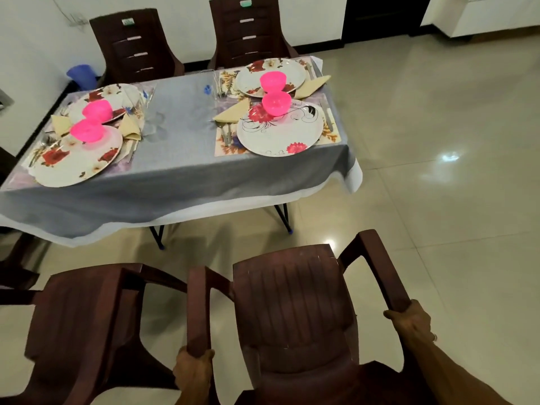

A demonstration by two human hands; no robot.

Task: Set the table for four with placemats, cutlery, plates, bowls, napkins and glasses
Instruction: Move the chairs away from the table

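A brown plastic chair (295,305) stands in front of me, facing the table. My left hand (193,369) grips its left armrest and my right hand (410,318) grips its right armrest. The table (175,171), under a grey cloth, carries several floral plates (280,135), each with a pink bowl (276,103) on it. Folded yellow napkins (232,112) and cutlery (226,134) lie on placemats (333,135) beside the plates. Clear glasses (217,86) stand near the middle of the table, hard to make out.
A second brown chair (84,317) stands just left of the one I hold. Two more chairs (134,45) stand against the far side of the table. A blue bin (81,76) sits by the wall at the back left. Shiny tiled floor (438,171) spreads to the right.
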